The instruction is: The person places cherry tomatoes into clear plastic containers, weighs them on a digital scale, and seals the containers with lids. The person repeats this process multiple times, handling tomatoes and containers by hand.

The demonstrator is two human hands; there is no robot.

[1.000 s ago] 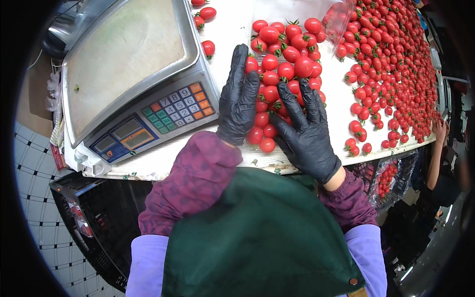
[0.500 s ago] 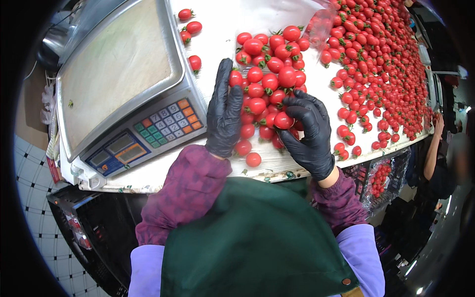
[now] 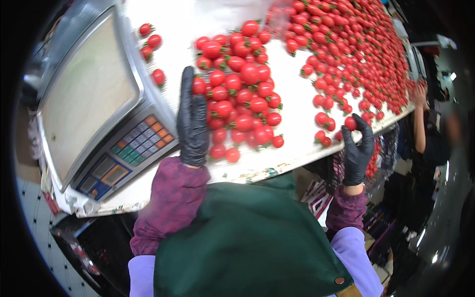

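Observation:
My left hand (image 3: 193,123), in a black glove, stands flat with fingers straight along the left side of a cluster of red cherry tomatoes (image 3: 242,94). The cluster is heaped several deep, and some tomatoes lie loose at its near edge. Off to the right, past the table's near edge, my right hand (image 3: 358,156), also gloved in black, pinches a single cherry tomato (image 3: 350,123) between thumb and fingers. Just left of that hand, loose tomatoes (image 3: 321,119) lie scattered at the edge of a big pile (image 3: 346,49).
A weighing scale (image 3: 94,94) with a metal pan and coloured keys stands at the left. Several tomatoes (image 3: 154,41) lie beside it. Clear plastic (image 3: 279,20) sits at the back. Below the table are dark crates (image 3: 114,242). Another person's hand (image 3: 419,94) reaches in at the far right.
My right hand has left the cluster and moved right to the scattered tomatoes, where it holds one. My left hand stays beside the cluster. The whole view has shifted.

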